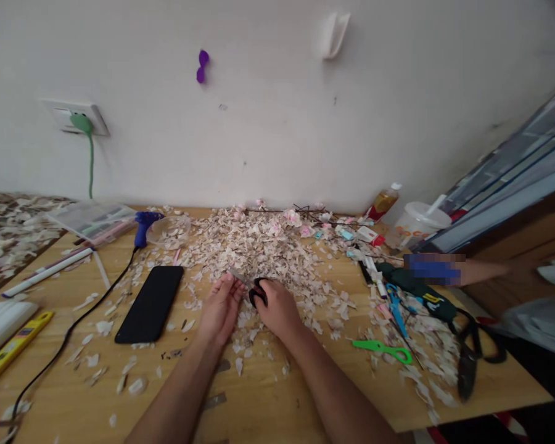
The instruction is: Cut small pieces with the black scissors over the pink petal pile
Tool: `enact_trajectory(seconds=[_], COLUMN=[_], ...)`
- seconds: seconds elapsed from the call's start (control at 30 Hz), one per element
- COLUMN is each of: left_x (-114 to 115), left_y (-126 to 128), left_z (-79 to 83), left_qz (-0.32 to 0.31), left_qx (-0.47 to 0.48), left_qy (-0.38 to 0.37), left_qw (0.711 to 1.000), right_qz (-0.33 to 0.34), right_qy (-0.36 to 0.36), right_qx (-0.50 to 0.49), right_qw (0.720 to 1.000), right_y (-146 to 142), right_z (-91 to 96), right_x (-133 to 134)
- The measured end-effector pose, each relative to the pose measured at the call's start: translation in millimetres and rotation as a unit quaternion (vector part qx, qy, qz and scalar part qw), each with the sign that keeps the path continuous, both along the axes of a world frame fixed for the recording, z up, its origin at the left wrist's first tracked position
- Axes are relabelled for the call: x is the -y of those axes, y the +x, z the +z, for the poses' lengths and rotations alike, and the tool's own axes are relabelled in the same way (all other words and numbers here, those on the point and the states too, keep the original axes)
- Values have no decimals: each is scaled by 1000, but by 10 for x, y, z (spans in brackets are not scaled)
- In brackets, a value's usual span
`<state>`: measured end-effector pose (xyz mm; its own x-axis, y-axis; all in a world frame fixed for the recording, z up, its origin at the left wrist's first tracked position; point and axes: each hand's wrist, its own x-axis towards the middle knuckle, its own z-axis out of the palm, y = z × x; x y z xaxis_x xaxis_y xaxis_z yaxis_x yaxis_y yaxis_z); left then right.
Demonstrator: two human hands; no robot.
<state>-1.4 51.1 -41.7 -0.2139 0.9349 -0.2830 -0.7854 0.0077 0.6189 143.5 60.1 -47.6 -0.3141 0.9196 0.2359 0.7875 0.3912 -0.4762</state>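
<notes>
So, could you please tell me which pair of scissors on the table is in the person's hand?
The black-handled scissors, gripped by the right hand. The green-handled pair and the blue-handled pair lie untouched further right.

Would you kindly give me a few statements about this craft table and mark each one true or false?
1. The right hand holds black-handled scissors. True.
2. The left hand rests on the black phone. False: the phone lies apart, to the left of that hand, which pinches a small strip.
3. A blue glue gun stands at the back left of the table. True.
4. The green scissors lie left of the phone. False: they lie to the right of both hands.
5. A green plug sits in the wall socket. True.
</notes>
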Motion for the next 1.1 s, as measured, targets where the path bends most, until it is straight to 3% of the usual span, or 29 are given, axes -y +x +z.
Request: enact_trajectory(seconds=[0.13,0.33,1.1], left_x=[-11,-21,4], left_y=[-33,-50,-21], left_z=[-11,7,55], left_qz=[8,31,32], left_qx=[-13,-126,-121], left_qy=[9,26,54], left_qw=[1000,991,991], right_qz=[11,20,10], right_qy=[6,14,-12], right_qx=[-7,-19,-8], right_qw=[1000,1000,1000], right_y=[1,12,30], right_z=[15,37,37], right_x=[-2,1,7])
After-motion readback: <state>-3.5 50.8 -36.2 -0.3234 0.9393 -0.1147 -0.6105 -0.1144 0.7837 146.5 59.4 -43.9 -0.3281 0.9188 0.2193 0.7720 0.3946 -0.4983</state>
